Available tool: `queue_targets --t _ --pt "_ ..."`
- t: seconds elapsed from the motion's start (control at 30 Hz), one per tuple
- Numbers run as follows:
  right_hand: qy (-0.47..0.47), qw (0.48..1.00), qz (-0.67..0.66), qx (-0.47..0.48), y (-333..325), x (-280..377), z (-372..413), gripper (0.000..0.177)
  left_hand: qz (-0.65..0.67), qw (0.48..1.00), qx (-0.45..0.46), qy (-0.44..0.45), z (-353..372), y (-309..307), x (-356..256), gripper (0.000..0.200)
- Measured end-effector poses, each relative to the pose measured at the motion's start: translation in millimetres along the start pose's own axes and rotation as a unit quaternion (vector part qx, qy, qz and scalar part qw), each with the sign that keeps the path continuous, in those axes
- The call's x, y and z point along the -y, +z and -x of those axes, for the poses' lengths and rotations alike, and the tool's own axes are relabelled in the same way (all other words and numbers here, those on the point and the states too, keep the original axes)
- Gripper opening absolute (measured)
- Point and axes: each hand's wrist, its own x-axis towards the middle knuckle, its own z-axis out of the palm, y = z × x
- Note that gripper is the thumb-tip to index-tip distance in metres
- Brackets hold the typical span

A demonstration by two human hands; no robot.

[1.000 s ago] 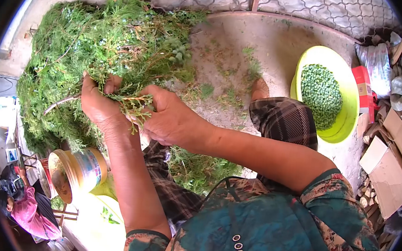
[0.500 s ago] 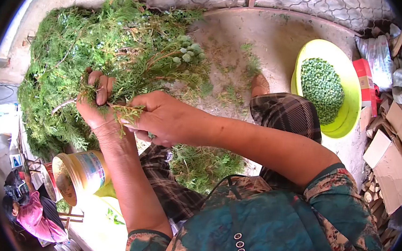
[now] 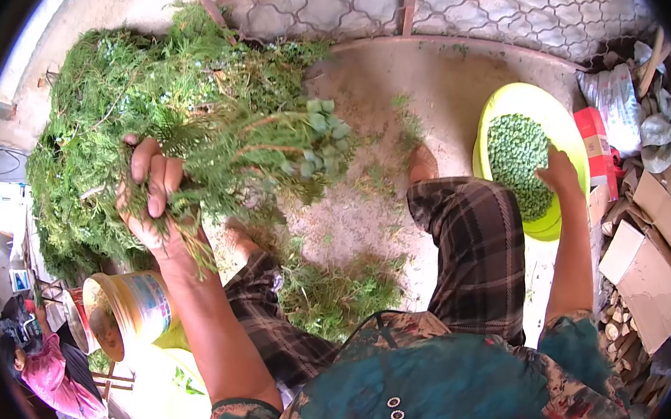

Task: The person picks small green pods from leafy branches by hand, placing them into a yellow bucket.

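Note:
My left hand (image 3: 152,187) is closed around a leafy conifer branch (image 3: 266,145), with green scale-like foliage and clustered blue-green berries (image 3: 321,141) at its far end. The branch lies across the front of a large heap of cut conifer branches (image 3: 97,136). Over at the right, my right hand (image 3: 563,172) hangs above the rim of a yellow-green tub (image 3: 577,138), its finger and thumb apart. Many small green berries (image 3: 517,153) fill the tub's bottom; whether any lie under my fingers is hidden.
Loose trimmings (image 3: 337,284) lie on the floor between my feet. A yellow bucket (image 3: 143,305) rests on its side at left, near a person in a pink top (image 3: 62,377). Cardboard (image 3: 650,266), split wood (image 3: 618,326) and a red box (image 3: 593,143) line the right. A metal lattice (image 3: 476,20) stands ahead.
My right hand has left the branch beside my left hand and swung right to the tub. My left hand keeps its hold on the branch, slightly lower in view.

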Motion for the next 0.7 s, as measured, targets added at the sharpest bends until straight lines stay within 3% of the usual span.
queue_targets --t 0.07,0.13,0.17,0.2,0.23,0.27,0.33,0.37,0.43,0.57,0.63,0.67,0.7 --pt "0.046 0.983 -0.178 -0.017 -36 31 -8 0.042 0.005 0.999 0.031 -0.002 -4 5 6 0.028" --pt "0.102 0.869 -0.483 0.044 -115 107 -17 0.028 0.011 0.998 0.056 -0.026 -2 9 11 0.028" --pt "0.029 0.816 -0.575 0.044 -138 138 -19 0.022 0.003 0.998 0.051 -0.031 -4 11 13 0.028" --pt "-0.037 0.806 -0.59 0.003 -154 171 -18 0.02 -0.005 0.998 0.047 -0.033 -6 12 15 0.029" --pt "-0.173 0.827 -0.534 -0.045 -182 197 -16 0.021 -0.001 0.998 0.042 -0.035 -7 9 15 0.03" --pt "-0.276 0.798 -0.532 -0.066 -190 222 -19 0.024 0.002 0.998 0.044 -0.036 -7 12 17 0.03" --pt "-0.353 0.79 -0.478 -0.151 -203 265 -22 0.028 0.009 0.998 0.051 -0.033 -8 18 19 0.016" --pt "-0.353 0.791 -0.476 -0.152 -205 277 -23 0.028 0.015 0.997 0.059 -0.04 -9 16 18 0.018" --pt "-0.363 0.828 -0.415 -0.104 -204 292 -25 0.045 0.015 0.997 0.053 -0.044 -8 13 16 0.019" --pt "-0.34 0.834 -0.429 -0.071 -187 303 -28 0.044 -0.017 0.998 0.027 -0.063 -7 4 13 0.023" --pt "-0.324 0.779 -0.527 0.097 -182 301 -31 0.039 -0.06 0.995 -0.001 -0.086 -7 -2 9 0.025" --pt "-0.324 0.78 -0.527 0.098 -181 298 -33 0.039 -0.059 0.995 -0.002 -0.086 -6 -3 8 0.025" --pt "-0.302 0.739 -0.579 0.165 -180 295 -37 0.036 -0.069 0.992 -0.046 -0.092 -5 -2 7 0.022"
